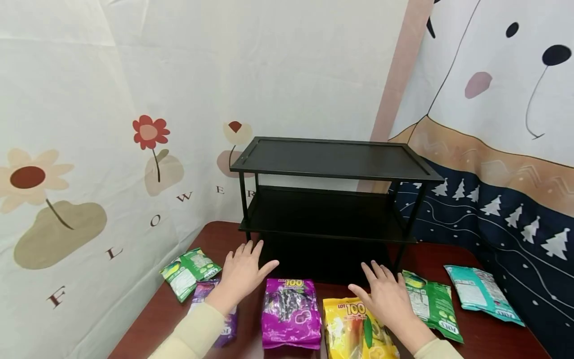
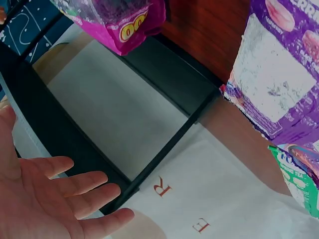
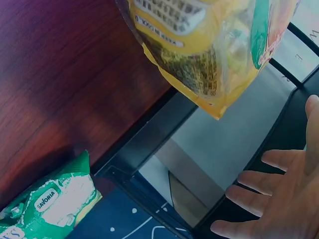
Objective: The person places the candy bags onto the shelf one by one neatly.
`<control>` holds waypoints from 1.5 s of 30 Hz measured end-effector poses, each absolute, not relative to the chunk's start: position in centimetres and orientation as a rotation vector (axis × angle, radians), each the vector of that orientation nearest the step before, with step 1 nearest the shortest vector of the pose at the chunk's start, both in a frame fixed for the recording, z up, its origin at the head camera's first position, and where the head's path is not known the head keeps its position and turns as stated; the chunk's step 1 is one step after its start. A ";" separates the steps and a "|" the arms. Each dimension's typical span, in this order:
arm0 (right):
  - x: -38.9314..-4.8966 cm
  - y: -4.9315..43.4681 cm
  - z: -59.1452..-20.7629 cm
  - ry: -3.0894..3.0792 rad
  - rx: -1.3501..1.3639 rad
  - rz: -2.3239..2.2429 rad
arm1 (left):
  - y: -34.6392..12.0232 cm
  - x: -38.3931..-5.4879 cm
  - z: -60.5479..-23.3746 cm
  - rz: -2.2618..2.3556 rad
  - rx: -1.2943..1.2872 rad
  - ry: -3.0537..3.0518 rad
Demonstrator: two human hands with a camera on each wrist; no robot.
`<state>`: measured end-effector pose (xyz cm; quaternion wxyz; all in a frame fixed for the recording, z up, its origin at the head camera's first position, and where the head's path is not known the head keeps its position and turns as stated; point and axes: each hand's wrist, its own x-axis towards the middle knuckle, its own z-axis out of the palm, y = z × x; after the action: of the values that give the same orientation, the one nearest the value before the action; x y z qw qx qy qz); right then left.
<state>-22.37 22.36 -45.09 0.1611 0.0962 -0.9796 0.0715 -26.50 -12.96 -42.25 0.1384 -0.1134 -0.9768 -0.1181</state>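
My left hand reaches forward with spread fingers, holding nothing, in front of the left side of a black tiered shelf. Its palm also shows in the left wrist view. My right hand, fingers likewise spread and grasping nothing, is over the right part of a yellow candy bag and hides some of it. Between the hands lies a purple candy bag. A darker purple bag sits partly hidden beneath my left forearm. Close by my right hand is a green snack bag.
The shelf stands at the back of a reddish-brown table. Another green bag lies at the far left, and a teal bag at the far right. Printed cloth hangs behind and on both sides.
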 end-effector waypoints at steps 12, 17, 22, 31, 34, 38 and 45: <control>-22.4 22.6 -44.9 -2.806 0.256 0.200 | -14.4 -26.8 -41.0 -0.285 -0.221 -2.862; -22.3 22.6 -44.8 -2.838 0.239 0.209 | -15.0 -27.1 -40.8 -0.289 -0.207 -2.865; -22.4 22.7 -44.8 -2.840 0.243 0.189 | -15.7 -27.7 -40.7 -0.270 -0.175 -2.847; -22.4 23.0 -44.6 -2.813 0.235 0.155 | -16.5 -28.8 -39.8 -0.234 -0.156 -2.772; -22.4 23.0 -44.6 -2.819 0.239 0.141 | -16.8 -29.0 -39.5 -0.245 -0.145 -2.765; -22.5 23.1 -44.6 -2.833 0.237 0.131 | -17.1 -29.4 -39.1 -0.257 -0.110 -2.767; -22.5 23.2 -44.5 -2.843 0.225 0.117 | -17.8 -30.2 -38.3 -0.251 -0.082 -2.754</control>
<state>-22.47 23.24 -44.54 0.1434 0.0779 -0.9858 0.0407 -30.24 -17.76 -38.30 0.1862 -0.0293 -0.9780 -0.0893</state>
